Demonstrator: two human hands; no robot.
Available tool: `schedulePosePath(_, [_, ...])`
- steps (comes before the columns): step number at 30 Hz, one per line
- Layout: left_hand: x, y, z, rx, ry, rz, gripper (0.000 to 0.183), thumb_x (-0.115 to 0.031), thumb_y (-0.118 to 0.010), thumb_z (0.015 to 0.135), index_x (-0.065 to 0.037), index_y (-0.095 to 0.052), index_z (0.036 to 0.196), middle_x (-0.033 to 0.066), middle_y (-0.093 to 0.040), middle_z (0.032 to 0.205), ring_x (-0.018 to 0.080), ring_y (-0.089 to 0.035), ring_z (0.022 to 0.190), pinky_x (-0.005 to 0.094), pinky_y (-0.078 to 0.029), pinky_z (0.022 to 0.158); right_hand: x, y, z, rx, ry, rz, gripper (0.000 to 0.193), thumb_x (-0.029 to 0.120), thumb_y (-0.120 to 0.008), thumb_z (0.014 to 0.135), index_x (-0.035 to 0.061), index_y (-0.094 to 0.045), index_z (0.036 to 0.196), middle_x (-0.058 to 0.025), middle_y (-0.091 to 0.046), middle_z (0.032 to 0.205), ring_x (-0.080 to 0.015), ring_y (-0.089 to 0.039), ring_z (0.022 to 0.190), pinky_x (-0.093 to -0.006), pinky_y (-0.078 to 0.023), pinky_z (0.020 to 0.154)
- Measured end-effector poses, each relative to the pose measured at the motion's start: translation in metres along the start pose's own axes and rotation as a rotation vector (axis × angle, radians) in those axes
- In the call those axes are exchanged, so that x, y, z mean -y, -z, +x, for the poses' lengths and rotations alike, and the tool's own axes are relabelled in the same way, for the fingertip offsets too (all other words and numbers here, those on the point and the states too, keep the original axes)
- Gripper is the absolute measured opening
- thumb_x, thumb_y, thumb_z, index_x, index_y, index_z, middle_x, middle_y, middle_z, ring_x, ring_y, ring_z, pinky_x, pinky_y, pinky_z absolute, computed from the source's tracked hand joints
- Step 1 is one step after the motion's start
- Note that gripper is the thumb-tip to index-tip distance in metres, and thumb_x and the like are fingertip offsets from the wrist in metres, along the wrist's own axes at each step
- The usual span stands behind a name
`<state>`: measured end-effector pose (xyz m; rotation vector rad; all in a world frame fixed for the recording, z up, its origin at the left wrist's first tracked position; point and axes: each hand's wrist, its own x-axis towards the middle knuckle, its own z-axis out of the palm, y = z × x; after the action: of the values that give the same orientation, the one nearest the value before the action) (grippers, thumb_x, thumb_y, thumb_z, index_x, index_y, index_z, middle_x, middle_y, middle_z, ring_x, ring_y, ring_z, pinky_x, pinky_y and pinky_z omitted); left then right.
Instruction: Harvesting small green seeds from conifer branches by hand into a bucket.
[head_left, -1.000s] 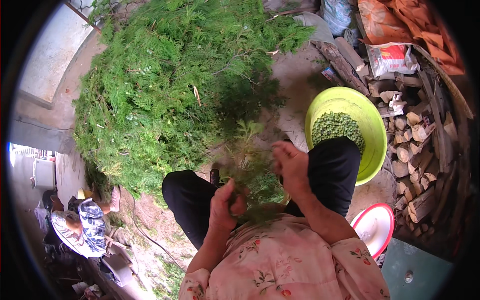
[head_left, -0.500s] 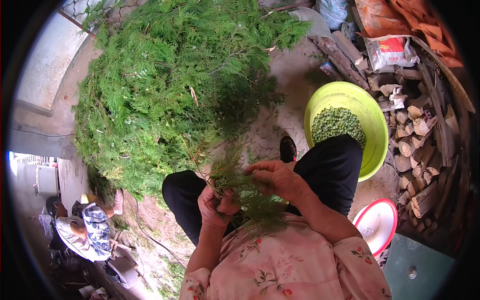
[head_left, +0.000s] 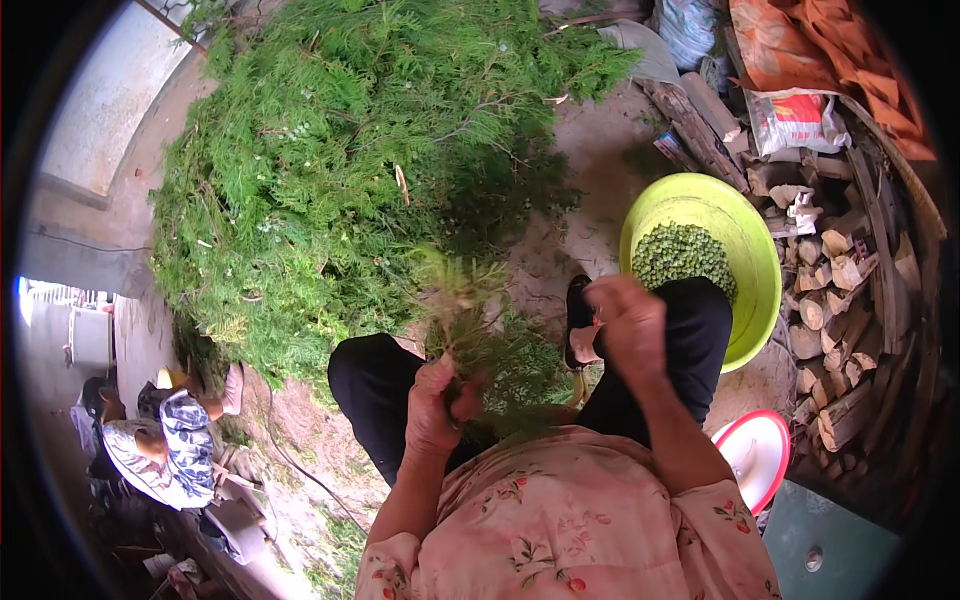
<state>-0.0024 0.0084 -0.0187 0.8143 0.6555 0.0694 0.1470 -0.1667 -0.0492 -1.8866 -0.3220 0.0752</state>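
My left hand [head_left: 435, 408] is closed around the stem of a green conifer sprig [head_left: 525, 365], held between my knees. Its feathery needles spread to the right and upward, partly blurred. Over my right knee, apart from the sprig, is my right hand [head_left: 632, 325], smeared by motion. Its fingers look curled in, and whether anything is inside them is hidden. Just beyond that knee stands a yellow-green basin [head_left: 757, 300] with a heap of small green berries [head_left: 685, 258] in it.
A large pile of cut conifer branches [head_left: 330, 170] covers the ground ahead and left. Stacked firewood [head_left: 835, 290] lines the right side. A white basin with a red rim [head_left: 778, 480] sits by my right elbow. Another person [head_left: 160, 450] sits at far left, beside a cable [head_left: 290, 460].
My right hand has left the sprig and moved right and upward, over my right knee near the yellow-green basin. My left hand keeps hold of the sprig. The view has shifted slightly.
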Motion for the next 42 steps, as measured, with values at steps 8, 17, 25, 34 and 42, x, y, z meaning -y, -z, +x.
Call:
schedulePosePath(8, [0.008, -0.004, 0.007, -0.008, -0.243, 0.435, 0.038, -0.029, -0.057, 0.085, -0.003, -0.057, 0.057, -0.0038, -0.045, 0.050, 0.0041, -0.033, 0.044, 0.0214, -0.026, 0.042, -0.076, 0.144, 0.044, -0.405, 0.127, -1.028, 0.040, 0.007, -0.065, 0.069, 0.0093, -0.055, 0.108, -0.0165, -0.050, 0.115, -0.0323, -0.047, 0.107, -0.0391, -0.039, 0.088])
schedulePosePath(17, [0.024, -0.007, 0.012, -0.061, -0.396, 0.659, 0.022, -0.023, -0.061, 0.083, -0.002, -0.064, 0.079, -0.0014, -0.056, 0.061, 0.0039, -0.045, 0.054, 0.0201, -0.034, 0.048, 0.057, 0.045, -0.001, 0.040, 0.215, 0.367, 0.020, -0.010, -0.059, 0.072, 0.0019, -0.064, 0.088, -0.0056, -0.059, 0.088, -0.0137, -0.054, 0.081, -0.0242, -0.049, 0.068])
schedulePosePath(25, [0.022, -0.014, 0.008, -0.108, -0.502, 0.991, 0.027, -0.026, -0.056, 0.084, -0.001, -0.060, 0.075, 0.0121, -0.058, 0.060, 0.0224, -0.056, 0.052, 0.0327, -0.042, 0.051, 0.076, -0.034, -0.011, 0.494, 0.438, 0.132, 0.023, 0.000, -0.061, 0.072, 0.0017, -0.059, 0.095, -0.0114, -0.056, 0.082, -0.0256, -0.055, 0.074, -0.0299, -0.045, 0.065])
schedulePosePath(34, [0.021, -0.014, 0.003, -0.225, -0.656, 1.287, 0.029, -0.023, -0.053, 0.082, -0.004, -0.053, 0.061, 0.0142, -0.052, 0.056, 0.0325, -0.054, 0.052, 0.0396, -0.040, 0.046, 0.063, -0.047, -0.014, 0.590, 0.396, 0.018, 0.015, 0.006, -0.061, 0.073, 0.0031, -0.060, 0.088, -0.0107, -0.052, 0.075, -0.0255, -0.054, 0.072, -0.0321, -0.043, 0.063])
schedulePosePath(42, [0.015, -0.012, 0.002, -0.173, -0.637, 1.240, 0.027, -0.023, -0.053, 0.082, -0.003, -0.057, 0.064, 0.0143, -0.056, 0.060, 0.0304, -0.055, 0.052, 0.0371, -0.040, 0.045, 0.060, -0.038, -0.007, 0.681, -0.106, 0.246, 0.007, 0.009, -0.059, 0.078, 0.0023, -0.058, 0.079, -0.0063, -0.056, 0.073, -0.0167, -0.052, 0.062, -0.0278, -0.041, 0.055])
